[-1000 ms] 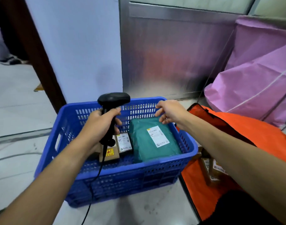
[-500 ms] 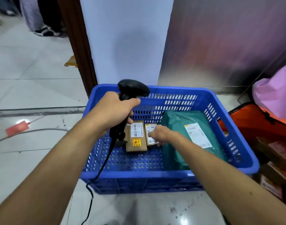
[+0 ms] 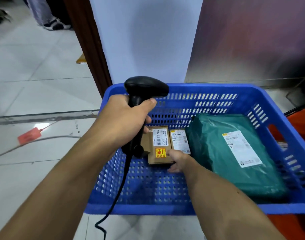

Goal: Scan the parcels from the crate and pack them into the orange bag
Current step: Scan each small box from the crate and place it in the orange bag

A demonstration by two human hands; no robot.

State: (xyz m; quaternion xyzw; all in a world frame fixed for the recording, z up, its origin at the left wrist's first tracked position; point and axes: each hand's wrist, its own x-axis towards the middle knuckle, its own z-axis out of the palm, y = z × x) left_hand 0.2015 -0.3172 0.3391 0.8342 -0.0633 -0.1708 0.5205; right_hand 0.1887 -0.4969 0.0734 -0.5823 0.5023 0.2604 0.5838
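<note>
A: While the left hand [image 3: 124,118] gripped the scanner [image 3: 145,87], what did the right hand [image 3: 178,160] hold?

B: One box [image 3: 158,144], pinched at its near end, in the crate [image 3: 200,90]; label ending "-5525", yellow-red sticker. A green mailer [image 3: 217,153] lay rightward; the bag [image 3: 286,226] was outside.

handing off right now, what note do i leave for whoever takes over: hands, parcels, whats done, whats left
Left hand grips the black scanner above the blue crate.
Right hand pinches the near end of the brown box, which lies on the crate floor.
Also in the crate: a white-labelled small box beside it and a green mailer.
Orange bag sits right of the crate; its contents are out of view, so the packed count is unknown.
Left: scan and pack all three.
</note>
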